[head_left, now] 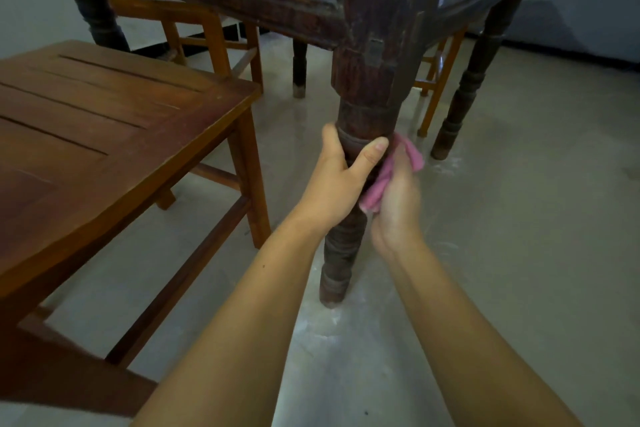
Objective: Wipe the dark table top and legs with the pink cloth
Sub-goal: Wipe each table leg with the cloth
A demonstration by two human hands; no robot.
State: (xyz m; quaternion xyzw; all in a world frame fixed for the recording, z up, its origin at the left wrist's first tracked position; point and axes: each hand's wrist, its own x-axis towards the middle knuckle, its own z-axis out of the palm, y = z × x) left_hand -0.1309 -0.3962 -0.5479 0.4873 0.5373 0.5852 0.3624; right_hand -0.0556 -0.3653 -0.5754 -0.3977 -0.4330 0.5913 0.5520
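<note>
Down low, the right hand (394, 198) grips the pink cloth (381, 180) against the dark table leg (363, 107), apparently wrapping it. The left hand (336, 180) clasps the leg's other side. Pale floor (519, 218) lies beneath, a brown chair (104, 107) beside.

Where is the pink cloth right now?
In the head view, the pink cloth is held in the right hand against the right side of the dark table leg, beside the left hand.

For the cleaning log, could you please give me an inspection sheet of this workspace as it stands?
Surface: pale floor, whitish dusty smears near the legs.
Job's things: pink cloth pressed against the dark table leg, about halfway down; table top out of view.
Clutter: nothing seen.
Grippers: left hand grips the leg, thumb across the front; right hand holds the cloth on the leg's right side.
Cables: nothing seen.
Surroundings: reddish wooden bench at left, lighter wooden chair behind.
</note>
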